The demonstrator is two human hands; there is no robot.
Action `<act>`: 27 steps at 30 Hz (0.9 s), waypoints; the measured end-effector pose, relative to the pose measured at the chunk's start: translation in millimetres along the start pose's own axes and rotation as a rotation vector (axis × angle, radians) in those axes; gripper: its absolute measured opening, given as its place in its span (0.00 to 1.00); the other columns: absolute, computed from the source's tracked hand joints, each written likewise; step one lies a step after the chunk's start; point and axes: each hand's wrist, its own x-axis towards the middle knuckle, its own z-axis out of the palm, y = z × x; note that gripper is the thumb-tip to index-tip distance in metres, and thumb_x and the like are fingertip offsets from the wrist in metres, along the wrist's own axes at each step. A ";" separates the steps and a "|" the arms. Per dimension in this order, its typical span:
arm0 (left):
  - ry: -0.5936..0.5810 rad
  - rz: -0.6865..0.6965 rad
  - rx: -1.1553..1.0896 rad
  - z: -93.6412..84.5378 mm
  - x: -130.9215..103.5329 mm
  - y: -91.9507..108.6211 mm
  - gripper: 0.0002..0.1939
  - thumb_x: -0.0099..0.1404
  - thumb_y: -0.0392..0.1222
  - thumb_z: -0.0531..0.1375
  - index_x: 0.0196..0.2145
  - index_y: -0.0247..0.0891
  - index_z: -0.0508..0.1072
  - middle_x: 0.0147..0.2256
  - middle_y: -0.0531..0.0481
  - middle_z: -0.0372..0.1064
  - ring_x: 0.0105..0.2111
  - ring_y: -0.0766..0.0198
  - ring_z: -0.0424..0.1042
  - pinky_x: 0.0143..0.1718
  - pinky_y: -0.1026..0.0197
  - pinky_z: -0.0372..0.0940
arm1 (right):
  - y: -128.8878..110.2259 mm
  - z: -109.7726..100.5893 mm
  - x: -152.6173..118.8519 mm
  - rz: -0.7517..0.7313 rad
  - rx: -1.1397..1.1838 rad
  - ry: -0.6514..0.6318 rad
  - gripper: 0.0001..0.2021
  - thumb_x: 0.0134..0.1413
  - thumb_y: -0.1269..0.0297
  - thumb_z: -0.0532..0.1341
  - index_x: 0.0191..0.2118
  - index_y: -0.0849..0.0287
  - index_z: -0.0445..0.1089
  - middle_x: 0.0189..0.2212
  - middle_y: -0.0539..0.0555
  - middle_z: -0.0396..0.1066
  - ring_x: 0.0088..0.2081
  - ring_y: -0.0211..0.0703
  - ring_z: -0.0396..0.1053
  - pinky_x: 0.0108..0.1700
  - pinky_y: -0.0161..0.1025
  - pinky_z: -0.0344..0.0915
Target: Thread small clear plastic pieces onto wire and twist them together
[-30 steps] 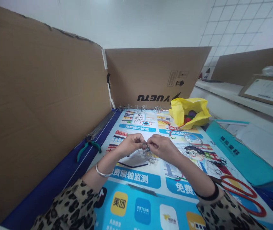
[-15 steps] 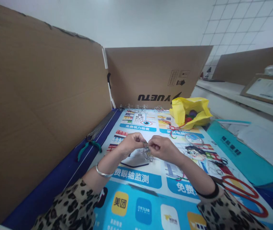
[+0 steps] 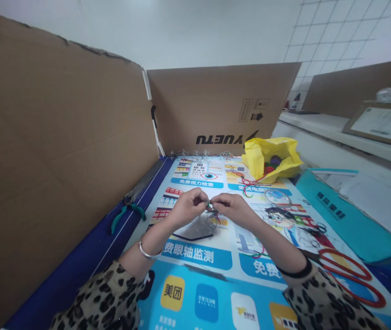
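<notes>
Over the middle of the printed table cover, my left hand (image 3: 191,205) and my right hand (image 3: 232,209) meet fingertip to fingertip. Both are pinched. Between them hangs a small tangled piece of thin wire (image 3: 212,220), with bits of green and red cord or thread at its top. The left fingertips are on the green bit. The right fingertips close just beside it, at the top of the same piece. Its exact shape is too fine to make out.
Teal-handled pliers (image 3: 127,214) lie at left by a bundle of thin wires (image 3: 147,181). A yellow bag (image 3: 255,158) holds yarn balls. Red-handled scissors (image 3: 346,266), small black scissors (image 3: 315,229) and a clear spool (image 3: 278,198) lie at right. Cardboard walls (image 3: 188,101) stand behind and left.
Green and red bits now show more plainly at the fingertips. My right hand's fingers have shifted slightly and reach out straighter. The camera view has moved a little.
</notes>
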 end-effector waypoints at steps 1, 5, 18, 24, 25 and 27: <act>0.009 0.021 0.032 0.2 -0.2 0.2 0.03 0.56 0.32 0.57 0.26 0.35 0.64 0.27 0.52 0.68 0.28 0.67 0.71 0.30 0.66 0.62 | -1.3 0.4 -0.3 0.007 0.023 -0.004 0.09 0.49 0.68 0.56 0.29 0.58 0.74 0.27 0.50 0.72 0.29 0.38 0.68 0.31 0.33 0.63; 0.049 0.100 0.126 1.6 -0.2 -2.0 0.03 0.56 0.31 0.55 0.27 0.35 0.65 0.30 0.51 0.68 0.29 0.68 0.70 0.31 0.66 0.63 | -8.0 0.1 -1.6 0.070 0.131 -0.020 0.08 0.48 0.66 0.56 0.29 0.59 0.73 0.21 0.48 0.68 0.23 0.36 0.64 0.26 0.32 0.62; 0.094 0.213 0.153 4.4 -1.7 -1.9 0.05 0.57 0.29 0.56 0.28 0.36 0.68 0.31 0.50 0.68 0.30 0.68 0.69 0.31 0.66 0.64 | -9.4 8.3 0.3 0.219 0.353 0.023 0.06 0.41 0.64 0.60 0.25 0.61 0.69 0.16 0.47 0.66 0.18 0.32 0.59 0.21 0.32 0.56; 0.094 0.210 0.260 2.8 -0.8 -1.3 0.05 0.57 0.29 0.56 0.27 0.36 0.67 0.29 0.51 0.68 0.30 0.67 0.68 0.33 0.64 0.63 | -10.3 6.5 -0.3 0.225 0.335 0.100 0.01 0.37 0.70 0.59 0.22 0.60 0.67 0.16 0.45 0.63 0.19 0.32 0.58 0.23 0.31 0.54; 0.100 0.213 0.330 0.8 0.0 -1.1 0.05 0.57 0.29 0.56 0.27 0.36 0.67 0.29 0.51 0.68 0.30 0.66 0.68 0.34 0.64 0.62 | -11.1 4.8 -0.7 0.227 0.341 0.106 0.01 0.36 0.70 0.59 0.21 0.60 0.67 0.16 0.45 0.63 0.20 0.32 0.57 0.23 0.31 0.53; 0.116 0.218 0.480 -4.6 1.9 -0.6 0.06 0.58 0.29 0.55 0.27 0.37 0.67 0.29 0.51 0.68 0.33 0.64 0.67 0.37 0.61 0.60 | -12.9 0.6 -1.4 0.238 0.366 0.110 0.01 0.36 0.70 0.58 0.21 0.60 0.66 0.15 0.44 0.61 0.19 0.31 0.56 0.22 0.31 0.52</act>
